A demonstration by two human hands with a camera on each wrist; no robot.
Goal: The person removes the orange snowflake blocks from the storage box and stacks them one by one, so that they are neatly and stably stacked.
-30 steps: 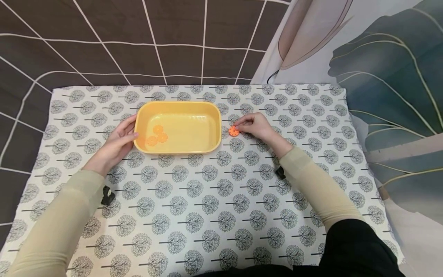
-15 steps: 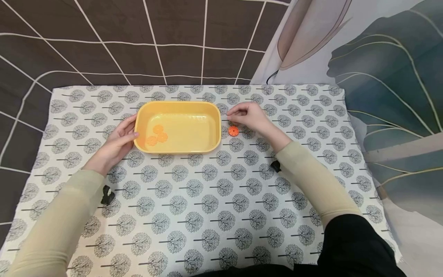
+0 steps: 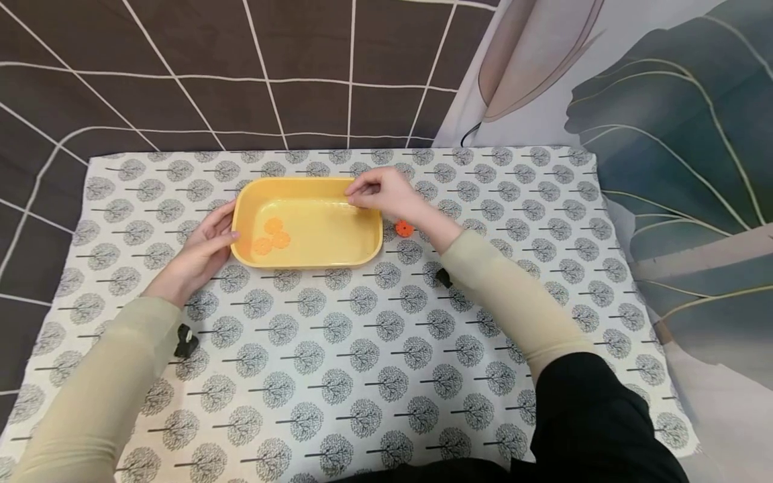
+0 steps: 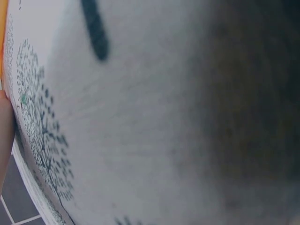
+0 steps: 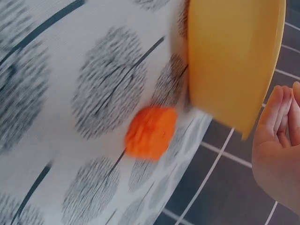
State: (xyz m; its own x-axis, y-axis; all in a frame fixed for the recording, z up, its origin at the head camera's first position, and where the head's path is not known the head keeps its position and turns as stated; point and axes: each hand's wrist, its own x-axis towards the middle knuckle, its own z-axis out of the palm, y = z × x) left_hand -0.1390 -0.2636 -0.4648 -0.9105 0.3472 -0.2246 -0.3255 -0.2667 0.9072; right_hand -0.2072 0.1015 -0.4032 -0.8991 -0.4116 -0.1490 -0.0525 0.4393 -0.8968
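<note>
A yellow rectangular basin point(image 3: 308, 256) stands toward the back of the patterned cloth. My left hand point(image 3: 202, 253) holds its left end, thumb over the rim and fingers along the outside wall. Inside, at the left, lie three orange flower-shaped discs point(image 3: 274, 240). Over the basin's far right corner is my right hand point(image 3: 383, 191), fingertips brought close to the thumb; I cannot tell whether a disc is between them. Below the right wrist, an orange notched disc point(image 3: 404, 229) lies on the cloth beside the basin. It looks thick and blurred in the right wrist view, like a stack.
White cloth point(image 3: 338, 335) with grey tree prints covers the table. Behind rises a dark wall covering point(image 3: 302, 40) with white grid lines, and a leaf-patterned curtain point(image 3: 658, 168) hangs at the right. Small black devices point(image 3: 186, 341) sit at the wrists.
My right hand has lifted from the orange disc and moved left over the basin's right end. That disc still shows on the cloth. My left hand stays at the basin.
</note>
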